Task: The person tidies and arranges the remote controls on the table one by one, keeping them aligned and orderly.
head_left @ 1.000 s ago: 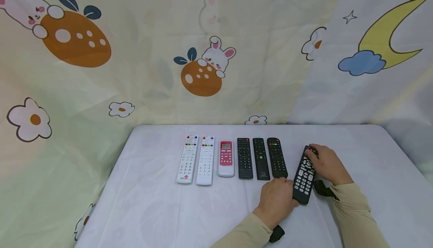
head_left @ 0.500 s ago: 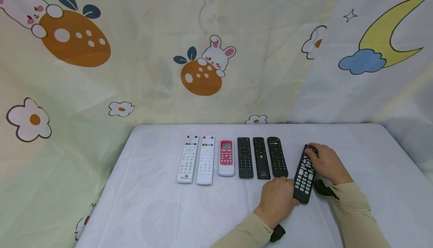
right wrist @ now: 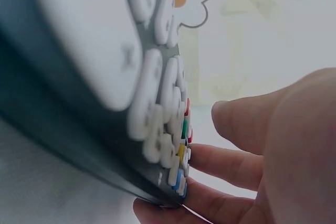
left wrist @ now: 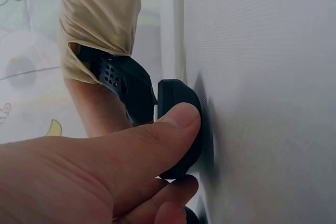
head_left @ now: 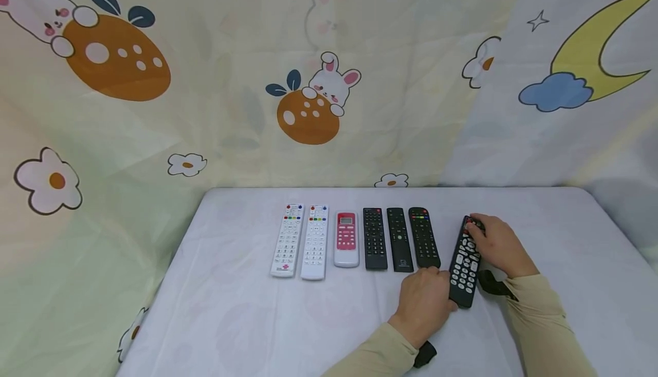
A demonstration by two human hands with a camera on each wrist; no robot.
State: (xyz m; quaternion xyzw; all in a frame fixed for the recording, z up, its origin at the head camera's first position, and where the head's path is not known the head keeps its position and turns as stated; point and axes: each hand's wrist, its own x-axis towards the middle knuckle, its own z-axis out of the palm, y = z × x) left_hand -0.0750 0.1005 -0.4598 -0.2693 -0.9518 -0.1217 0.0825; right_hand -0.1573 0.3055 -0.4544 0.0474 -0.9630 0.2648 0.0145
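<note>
A black remote control (head_left: 465,267) with large white buttons lies slightly slanted at the right of the row. My left hand (head_left: 422,300) grips its near end; in the left wrist view the thumb (left wrist: 176,121) presses on that end, with the other fingers curled at its side. At the far end, my right hand (head_left: 502,247) holds the remote from the right. In the right wrist view its fingers curl about the far end beside the coloured buttons, and the thumb (right wrist: 236,121) hovers over the button face, apart from it.
Left of the hands, remotes stand in a row: two long white ones (head_left: 288,243) (head_left: 315,245), a white one with a red face (head_left: 346,245), and three black ones (head_left: 374,243) (head_left: 399,243) (head_left: 424,237). The white-covered table (head_left: 221,308) meets a printed cloth backdrop (head_left: 231,108).
</note>
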